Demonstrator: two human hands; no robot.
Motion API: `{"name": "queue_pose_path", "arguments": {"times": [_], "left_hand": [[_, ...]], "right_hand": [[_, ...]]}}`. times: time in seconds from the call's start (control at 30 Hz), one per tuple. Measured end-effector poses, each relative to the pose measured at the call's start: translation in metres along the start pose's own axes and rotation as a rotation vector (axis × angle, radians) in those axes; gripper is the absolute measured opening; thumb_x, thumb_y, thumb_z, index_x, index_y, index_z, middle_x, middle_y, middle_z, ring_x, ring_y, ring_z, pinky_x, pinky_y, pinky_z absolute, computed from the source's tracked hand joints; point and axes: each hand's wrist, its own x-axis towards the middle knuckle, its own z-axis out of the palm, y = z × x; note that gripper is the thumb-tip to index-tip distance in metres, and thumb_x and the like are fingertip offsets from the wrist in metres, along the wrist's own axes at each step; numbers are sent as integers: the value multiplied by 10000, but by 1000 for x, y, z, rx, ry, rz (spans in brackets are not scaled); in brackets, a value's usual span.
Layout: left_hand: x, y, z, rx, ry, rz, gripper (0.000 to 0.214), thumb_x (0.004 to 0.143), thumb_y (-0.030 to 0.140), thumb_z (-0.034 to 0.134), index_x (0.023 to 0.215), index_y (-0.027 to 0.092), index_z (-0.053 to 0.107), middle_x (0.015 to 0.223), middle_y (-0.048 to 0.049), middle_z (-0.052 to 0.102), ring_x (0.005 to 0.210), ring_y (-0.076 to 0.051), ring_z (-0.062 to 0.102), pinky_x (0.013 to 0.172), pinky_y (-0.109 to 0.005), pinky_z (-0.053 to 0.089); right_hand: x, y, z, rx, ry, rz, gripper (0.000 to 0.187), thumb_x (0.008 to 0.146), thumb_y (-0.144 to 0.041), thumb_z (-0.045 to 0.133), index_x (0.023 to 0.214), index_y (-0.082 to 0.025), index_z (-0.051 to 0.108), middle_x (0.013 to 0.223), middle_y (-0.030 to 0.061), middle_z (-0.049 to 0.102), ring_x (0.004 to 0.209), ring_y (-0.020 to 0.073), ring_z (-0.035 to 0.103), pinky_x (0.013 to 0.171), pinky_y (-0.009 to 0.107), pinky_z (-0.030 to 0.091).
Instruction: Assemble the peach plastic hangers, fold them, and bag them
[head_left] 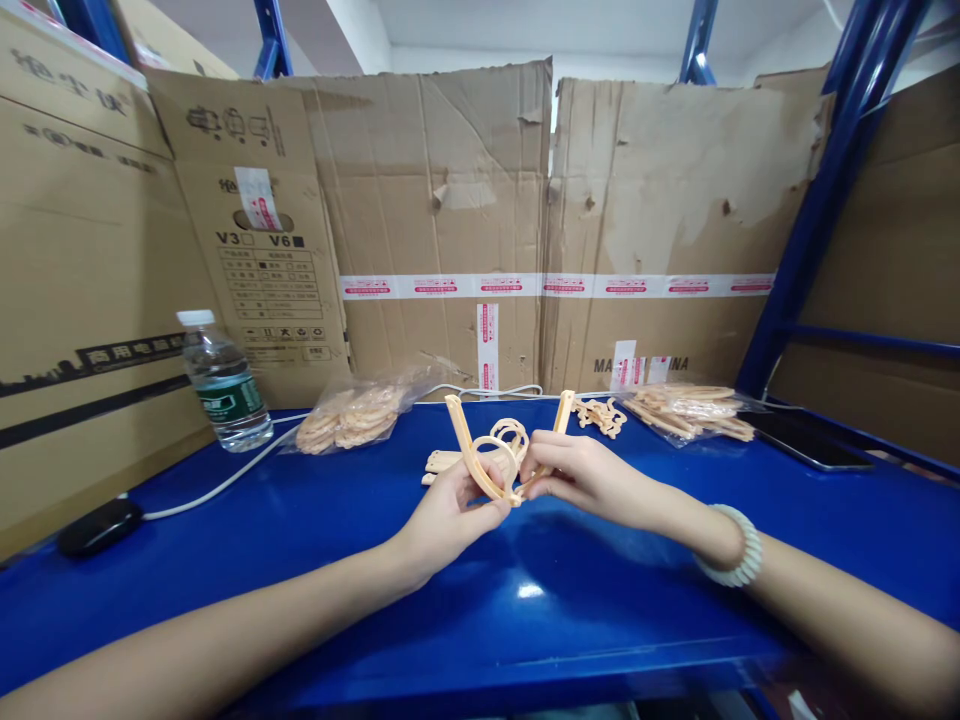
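The left hand [450, 510] has its grip closed on one beige curved strip [464, 440], thumb and fingers pinching it near its lower end. The right hand [589, 473] likewise grasps a second beige strip [565, 411], its fingers covering much of the lower part. Both pieces are held up above the blue desk [592, 620], their upper ends spread apart and their lower ends close together, forming a V; whether those ends are joined cannot be told. A thin beige loop [513, 460] shows between the strips, beside the left fingertips. Just behind the hands, more beige parts [442, 462] lie in a small pile. Farther back, to the right, is a cluster of small wavy pieces [602, 416], and beyond it a clear bag of beige pieces [686, 408] lies near a dark phone [814, 440]. Left of the pile lies another clear bag of flat parts [349, 415], with a white-capped water bottle [226, 390] standing near it. A white cable [217, 491] runs to a black rounded device [100, 526] at the far left. Cardboard panels [435, 180] stand upright along the back. A pale bracelet [741, 548] circles the right wrist.
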Motion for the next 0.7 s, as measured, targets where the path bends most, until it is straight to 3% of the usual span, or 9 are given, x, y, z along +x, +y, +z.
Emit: {"name": "queue_pose_path", "arguments": {"times": [0.23,0.7], "left_hand": [[-1,-1,0,-8,-90,23,228,679,222,724,760,179,515,781,5,560,692,-142,562,666,-278,482],[-1,-2,-1,32,-94,17,210,690,174,693,777,169,502,785,-14,598,700,-145,591,661,-272,495]], "right_hand": [[-1,-2,-2,105,-9,-89,126,944,-252,490,893,-173,573,888,49,590,812,148,578,730,274,475],[-2,-4,1,84,-17,-164,103,942,-178,480,898,-173,573,904,43,592,844,135,567,771,257,460]]}}
